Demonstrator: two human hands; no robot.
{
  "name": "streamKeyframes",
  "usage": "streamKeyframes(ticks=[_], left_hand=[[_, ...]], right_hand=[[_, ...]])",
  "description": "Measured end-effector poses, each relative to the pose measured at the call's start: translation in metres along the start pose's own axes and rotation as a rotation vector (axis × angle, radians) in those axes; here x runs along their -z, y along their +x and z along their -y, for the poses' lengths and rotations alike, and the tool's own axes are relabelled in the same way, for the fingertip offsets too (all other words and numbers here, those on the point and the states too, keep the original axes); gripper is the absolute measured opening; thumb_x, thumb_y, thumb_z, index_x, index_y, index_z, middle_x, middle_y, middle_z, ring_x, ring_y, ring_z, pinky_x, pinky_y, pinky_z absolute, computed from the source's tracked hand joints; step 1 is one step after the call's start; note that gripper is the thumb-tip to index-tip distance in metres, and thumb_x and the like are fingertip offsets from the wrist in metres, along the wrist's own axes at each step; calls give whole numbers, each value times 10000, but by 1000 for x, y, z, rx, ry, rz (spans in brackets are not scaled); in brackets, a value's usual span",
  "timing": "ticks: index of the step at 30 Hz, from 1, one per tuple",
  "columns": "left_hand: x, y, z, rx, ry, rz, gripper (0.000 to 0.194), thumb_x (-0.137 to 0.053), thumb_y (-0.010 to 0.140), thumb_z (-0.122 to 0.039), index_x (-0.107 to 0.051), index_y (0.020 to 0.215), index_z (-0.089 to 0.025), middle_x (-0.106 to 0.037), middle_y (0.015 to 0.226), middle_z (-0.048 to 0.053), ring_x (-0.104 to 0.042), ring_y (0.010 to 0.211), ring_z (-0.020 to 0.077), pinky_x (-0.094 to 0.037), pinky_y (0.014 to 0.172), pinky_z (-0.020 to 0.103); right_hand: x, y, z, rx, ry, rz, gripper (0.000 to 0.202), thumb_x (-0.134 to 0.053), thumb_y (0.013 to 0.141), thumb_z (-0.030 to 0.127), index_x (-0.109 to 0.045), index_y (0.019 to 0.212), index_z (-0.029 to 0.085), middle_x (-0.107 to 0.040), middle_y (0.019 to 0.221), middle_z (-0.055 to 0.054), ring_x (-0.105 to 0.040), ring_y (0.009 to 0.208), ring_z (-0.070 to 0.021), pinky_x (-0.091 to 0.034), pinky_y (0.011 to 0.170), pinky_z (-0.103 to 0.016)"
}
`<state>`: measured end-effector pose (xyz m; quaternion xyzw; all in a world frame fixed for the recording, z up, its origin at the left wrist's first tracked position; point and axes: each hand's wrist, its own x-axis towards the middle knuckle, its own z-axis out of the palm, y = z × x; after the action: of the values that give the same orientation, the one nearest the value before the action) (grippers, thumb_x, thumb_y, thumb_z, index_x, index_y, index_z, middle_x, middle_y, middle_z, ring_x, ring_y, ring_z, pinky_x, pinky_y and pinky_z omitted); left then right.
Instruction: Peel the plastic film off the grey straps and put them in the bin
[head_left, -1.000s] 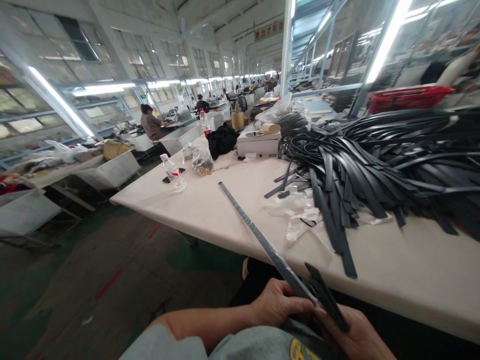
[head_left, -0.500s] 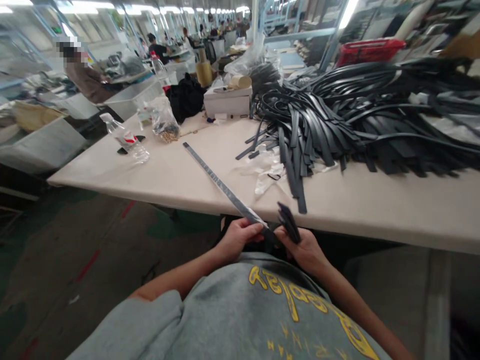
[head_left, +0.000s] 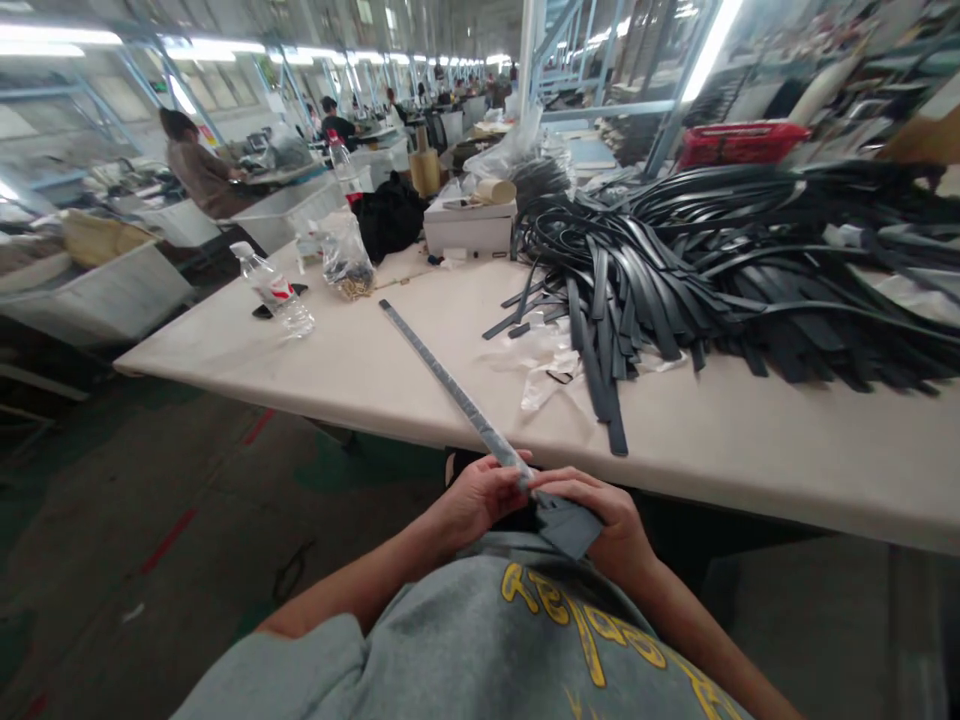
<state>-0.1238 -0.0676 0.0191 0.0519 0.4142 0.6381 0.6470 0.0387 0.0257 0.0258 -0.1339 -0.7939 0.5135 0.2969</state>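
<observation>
— What is held at the near edge of the bench [head_left: 750,470]?

— One long grey strap [head_left: 457,392] is pinched by the left hand [head_left: 480,497], fingers curled closed around its near end. From there the strap is laid diagonally across the bench top, toward the far left corner. A short dark piece [head_left: 566,522] is gripped by the right hand [head_left: 607,520], thumb and fingers folded over it, just below the bench edge and above the grey shirt [head_left: 540,650]. The two hands are seen touching at the strap's end.

— How many of each thing can be counted?

— Two hands, one grey strap, one dark piece. The black straps in the pile [head_left: 720,270] over the right half of the bench are too tangled to be counted. One clear plastic bottle [head_left: 274,292] is seen lying near the left edge, one clear bag [head_left: 346,262] of small pieces beside it, one white box [head_left: 469,225] toward the far edge, and one red basket [head_left: 739,143] behind the pile. Crumpled clear film [head_left: 547,360] is spread at the foot of the pile.

— Can any writing be read?

— Yellow lettering is printed on the shirt, but it is seen upside down and cannot be read. A red label is carried on the bottle; its words are too small to be told.
</observation>
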Motion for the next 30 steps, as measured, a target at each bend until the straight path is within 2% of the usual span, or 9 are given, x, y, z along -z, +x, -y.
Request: streamKeyframes(ticks=[3,10,13,16,18,21,24,27,30], left_hand=[[11,13,-35,-110,-111,-55,241,-665,827,-230,-687,1042,-121,-741,1006,117,-709,872,187,-547,788,283],[42,44,-187,-617,-275,-362,329,-374,1009,-264,-649,940,-98,-719,760,74,-681,667,112,-524,667,213],[33,49,-210,-699,-285,-362,300,-357,1016,-233,-644,981,-154,-713,737,6,-646,605,59,-481,613,154],[7,55,-183,-685,-144,-251,226,-448,982,-239,-663,1020,-181,-738,796,12,-656,609,77,-477,580,172],[-16,60,-144,-613,61,-105,201,-562,925,-288,-679,1037,-169,-745,811,42,-661,599,105,-477,557,197],[-48,61,-77,-413,401,180,357,-690,825,-412,-692,1058,-142,-747,824,77,-670,624,139,-493,594,231],[-70,57,-25,-174,696,474,426,-665,829,-487,-698,1069,-137,-744,863,85,-672,703,159,-509,700,267],[-84,54,3,-49,882,659,411,-598,872,-506,-711,1000,-133,-735,867,79,-645,737,155,-496,723,264],[-97,54,17,-36,982,725,440,-538,897,-530,-700,1028,-143,-731,929,84,-641,799,177,-495,753,280]], right_hand=[[9,-6,3,-100,82,88,122,-666,858,302,-752,885,219,-752,899,-70,-699,821,-222,-555,758,-318],[27,-45,-6,-477,99,150,354,-643,822,527,-750,786,192,-732,786,-71,-667,765,-246,-533,715,-344],[27,-54,-10,-491,93,153,418,-590,847,562,-751,790,181,-714,746,-65,-622,675,-209,-508,631,-320],[29,-50,-6,-477,151,35,414,-579,861,547,-744,834,168,-724,780,-71,-585,613,-167,-491,566,-283],[36,-42,0,-454,206,-128,372,-609,846,524,-737,862,175,-741,944,-87,-560,564,-127,-442,470,-240],[52,-26,7,-392,307,-367,306,-648,827,481,-727,881,191,-671,1242,-95,-435,421,-39,-286,331,-207],[73,-19,10,-249,353,-557,258,-662,828,441,-744,900,207,-663,1266,-80,-384,381,-8,-288,327,-208],[90,-25,16,-175,363,-638,239,-670,828,431,-762,893,221,-683,1237,-70,-428,401,-19,-260,318,-201],[98,-38,25,-142,338,-700,238,-667,836,431,-765,886,221,-713,1180,-74,-420,390,-19,-219,310,-193]])
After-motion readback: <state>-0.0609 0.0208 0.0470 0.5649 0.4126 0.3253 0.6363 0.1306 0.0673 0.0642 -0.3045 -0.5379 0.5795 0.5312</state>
